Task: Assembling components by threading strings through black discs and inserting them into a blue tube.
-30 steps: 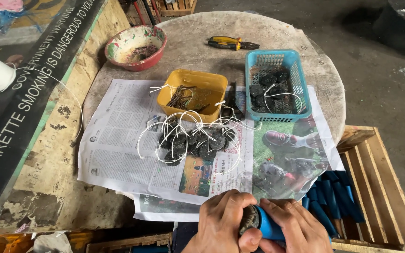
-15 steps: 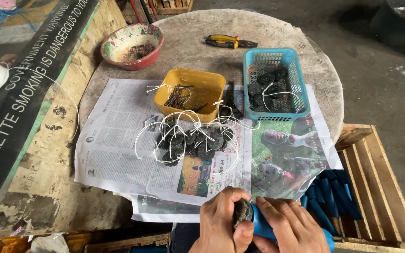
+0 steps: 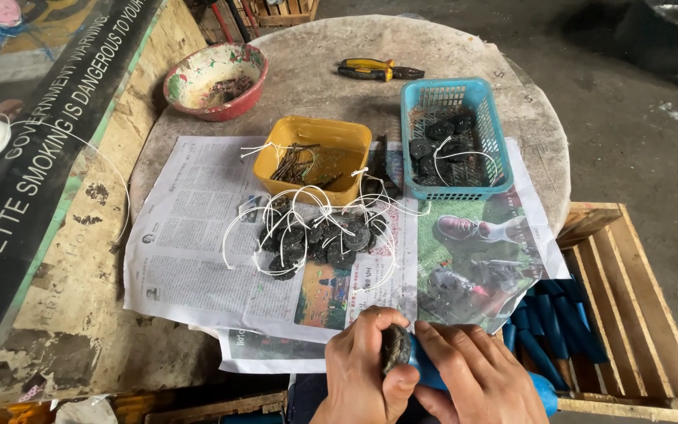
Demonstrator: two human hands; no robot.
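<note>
Left hand clenched around a dark round disc, right hand gripping the blue tube butted against it, both low at the table's near edge. Best kept square and pressed firmly, thumbs steadying, clear of the pile of strung discs on the newspaper.

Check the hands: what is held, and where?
Left hand grips a dark disc at a blue tube's end; right hand wraps the tube's middle.

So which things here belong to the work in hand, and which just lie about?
In use: left hand, right hand, dark disc, blue tube.
Lying about: pliers, red bowl, yellow tub, blue basket, newspaper.
</note>
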